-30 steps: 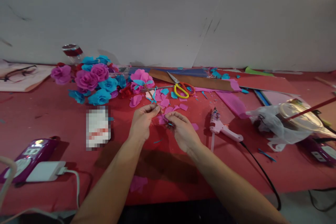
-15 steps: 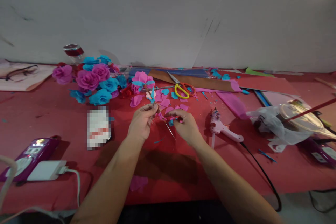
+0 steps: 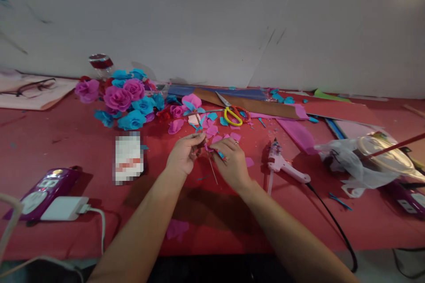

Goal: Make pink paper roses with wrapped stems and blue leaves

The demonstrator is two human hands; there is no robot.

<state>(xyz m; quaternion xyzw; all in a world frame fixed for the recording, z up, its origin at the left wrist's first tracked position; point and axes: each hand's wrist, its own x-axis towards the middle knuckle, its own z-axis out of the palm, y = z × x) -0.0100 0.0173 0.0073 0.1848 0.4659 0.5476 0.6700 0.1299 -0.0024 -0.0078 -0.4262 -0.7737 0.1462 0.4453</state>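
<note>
My left hand (image 3: 184,154) is closed in a pinch at the top of a thin flower stem (image 3: 213,170), which slants down toward me. Pink crepe paper (image 3: 206,147) shows at the stem's top, between both hands. The fingertips of my right hand (image 3: 232,161) are pressed together on this paper, partly hiding it. Just beyond the hands lie loose pink petals (image 3: 211,131) and blue pieces (image 3: 223,121). A pink paper flower (image 3: 192,101) with blue leaves rests behind them, beside scissors (image 3: 233,116) with yellow and orange handles.
Pink and blue paper roses (image 3: 117,98) stand in a bunch at the left, behind a blurred-out rectangular object (image 3: 128,158). A purple power strip (image 3: 49,185) sits at the near left. To the right are a corded glue gun (image 3: 282,163) and a plastic bag (image 3: 358,166) around a container.
My right hand has turned and closed in toward my left at the pink paper. The stem's lower end has shifted slightly left. The whole view has shifted a little.
</note>
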